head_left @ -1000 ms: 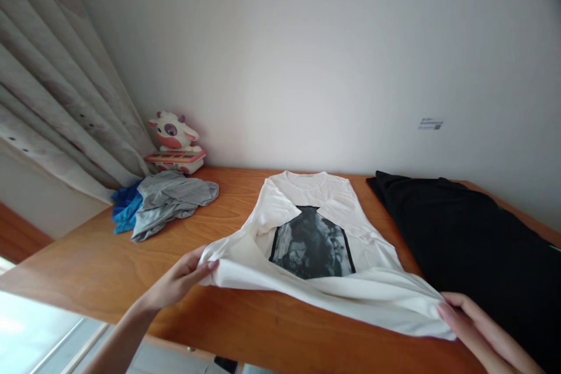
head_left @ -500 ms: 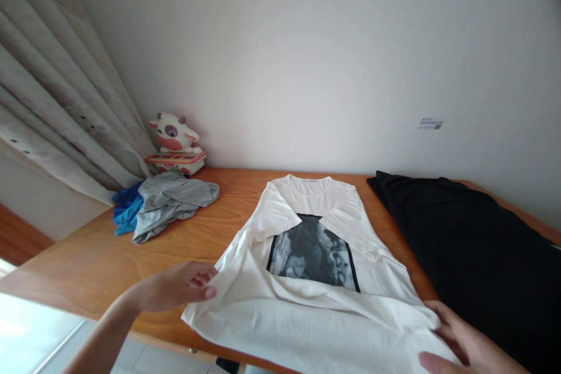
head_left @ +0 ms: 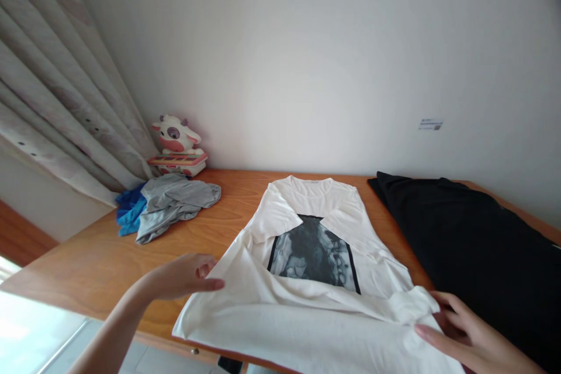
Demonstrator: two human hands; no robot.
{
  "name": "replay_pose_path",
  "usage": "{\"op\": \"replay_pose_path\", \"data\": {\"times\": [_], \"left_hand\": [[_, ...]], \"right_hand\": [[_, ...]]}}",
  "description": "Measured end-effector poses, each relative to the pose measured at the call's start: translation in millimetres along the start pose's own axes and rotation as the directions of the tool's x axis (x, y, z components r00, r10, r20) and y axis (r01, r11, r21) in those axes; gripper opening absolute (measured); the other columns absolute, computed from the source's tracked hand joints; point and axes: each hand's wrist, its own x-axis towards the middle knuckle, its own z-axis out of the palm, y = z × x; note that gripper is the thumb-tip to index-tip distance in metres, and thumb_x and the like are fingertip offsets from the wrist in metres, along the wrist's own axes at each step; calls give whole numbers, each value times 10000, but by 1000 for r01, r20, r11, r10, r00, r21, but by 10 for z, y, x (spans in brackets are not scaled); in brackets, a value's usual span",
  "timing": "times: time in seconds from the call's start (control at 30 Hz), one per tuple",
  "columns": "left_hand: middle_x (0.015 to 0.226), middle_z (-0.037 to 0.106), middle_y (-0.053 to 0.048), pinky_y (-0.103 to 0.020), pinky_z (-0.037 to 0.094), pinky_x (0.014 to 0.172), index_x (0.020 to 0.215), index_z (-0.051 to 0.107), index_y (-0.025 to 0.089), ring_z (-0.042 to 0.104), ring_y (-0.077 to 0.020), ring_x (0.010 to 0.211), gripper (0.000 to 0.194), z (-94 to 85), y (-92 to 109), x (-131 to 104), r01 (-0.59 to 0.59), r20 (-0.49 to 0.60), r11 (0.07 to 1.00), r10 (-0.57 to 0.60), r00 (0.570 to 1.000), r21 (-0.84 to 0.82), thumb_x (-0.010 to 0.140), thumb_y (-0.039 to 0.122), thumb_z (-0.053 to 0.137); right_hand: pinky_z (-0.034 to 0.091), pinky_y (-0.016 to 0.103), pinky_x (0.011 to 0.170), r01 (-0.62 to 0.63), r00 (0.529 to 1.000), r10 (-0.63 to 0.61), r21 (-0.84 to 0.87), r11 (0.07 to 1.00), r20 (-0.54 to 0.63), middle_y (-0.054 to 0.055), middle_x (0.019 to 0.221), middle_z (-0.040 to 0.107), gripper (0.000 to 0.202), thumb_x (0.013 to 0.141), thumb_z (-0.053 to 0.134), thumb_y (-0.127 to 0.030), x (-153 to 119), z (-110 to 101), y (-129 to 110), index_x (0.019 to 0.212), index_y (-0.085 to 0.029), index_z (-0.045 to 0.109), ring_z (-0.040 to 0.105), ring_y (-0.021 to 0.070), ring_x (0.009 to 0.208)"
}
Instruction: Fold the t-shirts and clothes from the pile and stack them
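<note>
A white T-shirt (head_left: 245, 280) with a dark printed picture (head_left: 313, 251) lies on the wooden table, neck toward the wall, its sleeves folded inward over the front. Its lower part is loosely folded and wrinkled near the table's front edge. At the shirt's left side is my left hand (head_left: 186, 276), fingers curled and thumb apart, resting by the fabric with nothing gripped. My right hand (head_left: 464, 327) is at the lower right corner, thumb on top of the bunched fabric and fingers behind it, holding the shirt.
Black cloth (head_left: 473, 239) lies on the table (head_left: 210, 234) at the right. A grey garment (head_left: 175, 201) and a blue one (head_left: 131, 210) are crumpled at the back left, before a cow-shaped toy keyboard (head_left: 177, 149). A curtain (head_left: 65, 70) hangs at the left.
My left hand has shifted slightly up and right, its thumb now over the shirt's edge. My right thumb has moved up onto the fabric, and the lower right corner is more bunched.
</note>
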Motion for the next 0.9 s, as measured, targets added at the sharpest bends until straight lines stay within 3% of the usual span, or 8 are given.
{"op": "replay_pose_path", "data": {"times": [0.1,0.2,0.33,0.47,0.53,0.6,0.77,0.9], "left_hand": [[698,555,10,-276,307,592,719,556,202,499,-171,648,578,103,95,301,43,-195,997,-31,980,57,804,772,503],[616,467,36,-278,245,568,635,486,209,421,-146,588,536,177,121,535,33,-276,999,-25,961,25,788,717,560],[630,503,36,-252,306,562,665,552,192,472,-142,599,464,149,51,622,-108,-346,943,-9,938,-316,732,632,684],[707,610,30,-237,443,579,862,612,184,569,-135,603,452,99,10,644,-316,-454,537,-143,880,-782,712,574,784],[694,630,36,-226,482,573,852,597,190,591,-127,581,398,118,5,692,-394,-470,312,-226,853,-865,685,462,835],[677,653,24,-221,504,559,824,596,187,627,-139,579,334,157,-1,756,-366,-408,190,-282,868,-911,674,357,841],[765,739,-86,-314,572,588,882,655,160,712,-244,668,355,173,24,922,-35,-84,212,-227,970,-977,730,437,817],[757,737,-65,-311,562,586,890,632,165,694,-223,640,436,92,110,1059,-63,-174,363,-283,943,-930,624,396,890]], "right_hand": [[589,284,778,10,999,-12,-46,999,-30,61,934,781,678,661,720,-710,35,95,-211,1148,-248,627,742,290,931],[535,248,618,98,995,-98,-141,985,10,13,684,681,488,716,668,-735,64,99,-302,745,-251,615,666,216,680],[548,254,662,109,994,-109,-15,994,3,21,693,673,499,693,696,-738,98,-25,-356,690,-249,594,669,231,733],[584,273,789,23,997,0,311,950,-73,23,881,741,471,698,759,-667,227,-76,-414,914,-268,631,705,277,971],[590,267,753,41,988,33,458,888,-151,7,858,744,456,702,787,-614,337,-35,-436,951,-278,608,714,253,936],[592,266,695,31,981,78,544,839,-176,6,798,746,443,676,818,-574,449,24,-459,924,-274,606,728,243,866],[594,308,759,-139,990,118,531,836,73,85,915,793,372,674,843,-506,638,104,-555,860,-216,704,744,272,905],[565,293,727,-110,993,74,464,879,97,63,856,791,332,668,852,-461,720,94,-623,827,-200,723,740,254,849]]}}
